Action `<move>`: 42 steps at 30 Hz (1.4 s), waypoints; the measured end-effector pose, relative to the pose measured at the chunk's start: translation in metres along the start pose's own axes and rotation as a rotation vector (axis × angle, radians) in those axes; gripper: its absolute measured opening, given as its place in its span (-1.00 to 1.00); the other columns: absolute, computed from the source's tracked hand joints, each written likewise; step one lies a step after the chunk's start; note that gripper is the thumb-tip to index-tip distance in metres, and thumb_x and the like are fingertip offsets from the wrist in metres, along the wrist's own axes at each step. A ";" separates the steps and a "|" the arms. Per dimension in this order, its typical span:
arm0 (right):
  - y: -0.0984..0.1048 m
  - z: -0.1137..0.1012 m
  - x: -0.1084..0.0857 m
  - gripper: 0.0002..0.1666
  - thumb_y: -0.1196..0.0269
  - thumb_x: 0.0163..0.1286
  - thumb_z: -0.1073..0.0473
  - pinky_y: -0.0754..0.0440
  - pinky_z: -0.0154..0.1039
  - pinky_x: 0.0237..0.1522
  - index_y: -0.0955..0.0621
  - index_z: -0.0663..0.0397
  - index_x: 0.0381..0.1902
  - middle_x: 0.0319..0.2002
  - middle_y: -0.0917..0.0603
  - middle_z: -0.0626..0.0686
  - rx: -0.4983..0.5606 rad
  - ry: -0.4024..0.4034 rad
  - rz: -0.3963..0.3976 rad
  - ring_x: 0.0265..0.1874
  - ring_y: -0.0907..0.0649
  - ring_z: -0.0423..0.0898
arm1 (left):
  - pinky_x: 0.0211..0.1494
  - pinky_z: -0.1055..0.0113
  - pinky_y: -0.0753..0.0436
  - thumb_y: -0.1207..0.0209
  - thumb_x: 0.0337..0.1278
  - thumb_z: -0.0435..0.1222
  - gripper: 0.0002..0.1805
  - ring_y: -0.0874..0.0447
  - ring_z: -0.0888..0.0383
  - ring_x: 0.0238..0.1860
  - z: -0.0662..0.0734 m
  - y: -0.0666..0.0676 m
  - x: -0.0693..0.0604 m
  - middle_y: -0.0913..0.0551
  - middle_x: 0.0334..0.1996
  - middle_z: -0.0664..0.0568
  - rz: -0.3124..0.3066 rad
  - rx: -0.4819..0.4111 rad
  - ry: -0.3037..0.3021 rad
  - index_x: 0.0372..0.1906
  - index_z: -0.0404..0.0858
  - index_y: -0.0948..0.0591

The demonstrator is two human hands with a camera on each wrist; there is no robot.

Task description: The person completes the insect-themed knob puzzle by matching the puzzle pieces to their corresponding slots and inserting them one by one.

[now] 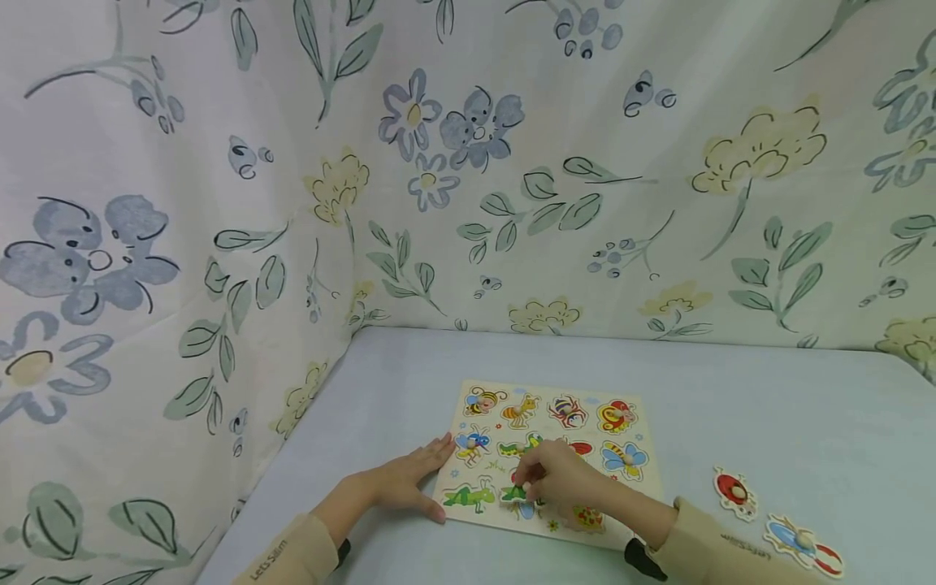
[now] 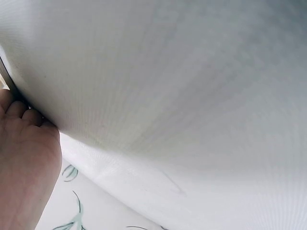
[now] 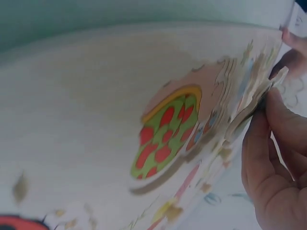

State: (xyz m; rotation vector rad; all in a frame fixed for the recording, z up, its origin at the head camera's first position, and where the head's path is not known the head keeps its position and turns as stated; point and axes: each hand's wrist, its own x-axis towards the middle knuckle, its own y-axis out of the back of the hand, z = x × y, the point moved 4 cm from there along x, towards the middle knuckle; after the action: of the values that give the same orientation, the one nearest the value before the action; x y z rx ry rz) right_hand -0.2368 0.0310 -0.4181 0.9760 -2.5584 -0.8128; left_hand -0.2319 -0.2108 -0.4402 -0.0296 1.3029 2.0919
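Note:
A wooden insect peg puzzle board lies flat on the table, with rows of coloured insect pieces. My right hand pinches a green insect piece between thumb and fingertips over the bottom row, right of the green grasshopper piece. In the right wrist view the held piece is seen edge-on, tilted against the board; whether it touches the board cannot be told. My left hand rests with fingers spread at the board's left edge. A spotted recess lies near the right hand.
Two loose pieces lie on the table at the right: a red ladybug and a blue-winged insect beside the right forearm. A floral curtain hangs behind and to the left of the pale table.

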 end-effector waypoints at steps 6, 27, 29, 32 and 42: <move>-0.013 -0.007 0.008 -0.83 -0.41 0.07 0.48 -0.49 -0.42 -0.48 -0.66 0.15 -0.51 -0.51 -0.60 -0.12 -0.014 -0.019 -0.019 -0.53 -0.47 -0.28 | 0.50 -0.05 0.01 -0.35 -0.05 0.14 0.16 0.16 -0.03 0.53 -0.001 0.000 0.001 0.13 0.56 -0.02 0.001 -0.004 -0.006 0.54 -0.24 -0.01; -0.026 -0.016 0.025 -0.79 -0.43 0.02 0.48 -0.47 -0.42 -0.50 -0.65 0.13 -0.55 -0.57 -0.58 -0.13 -0.084 -0.018 -0.019 -0.56 -0.45 -0.29 | 0.51 -0.05 0.02 -0.34 -0.02 0.13 0.15 0.17 -0.05 0.53 0.001 0.002 -0.001 0.14 0.56 -0.05 -0.014 -0.018 -0.011 0.54 -0.26 0.00; -0.025 -0.017 0.025 -0.79 -0.43 0.02 0.49 -0.48 -0.43 -0.50 -0.65 0.13 -0.55 -0.57 -0.57 -0.14 -0.084 -0.023 -0.020 -0.57 -0.45 -0.30 | 0.51 -0.04 0.03 -0.34 -0.02 0.13 0.15 0.17 -0.06 0.53 0.001 0.002 -0.001 0.14 0.56 -0.06 -0.014 -0.017 -0.013 0.54 -0.27 0.00; -0.024 -0.020 0.027 -0.79 -0.43 0.03 0.48 -0.48 -0.44 -0.50 -0.65 0.12 -0.55 -0.57 -0.57 -0.15 -0.081 -0.029 -0.020 -0.57 -0.45 -0.30 | 0.51 -0.05 0.02 -0.35 -0.02 0.12 0.15 0.17 -0.06 0.53 0.001 0.002 -0.001 0.14 0.56 -0.07 -0.012 -0.013 -0.012 0.54 -0.27 0.00; -0.038 -0.027 0.040 -0.79 -0.44 0.01 0.47 -0.46 -0.46 -0.49 -0.65 0.12 -0.56 -0.59 -0.55 -0.15 -0.105 -0.055 -0.043 -0.57 -0.43 -0.32 | 0.51 -0.06 0.02 -0.36 -0.02 0.11 0.16 0.16 -0.07 0.53 0.002 0.002 -0.001 0.12 0.55 -0.08 -0.016 -0.023 -0.007 0.54 -0.30 0.00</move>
State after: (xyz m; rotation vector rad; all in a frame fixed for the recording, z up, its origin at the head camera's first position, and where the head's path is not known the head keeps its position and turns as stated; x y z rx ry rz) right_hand -0.2346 -0.0307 -0.4162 0.9929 -2.5187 -0.9886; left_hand -0.2315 -0.2105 -0.4372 -0.0418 1.2707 2.0915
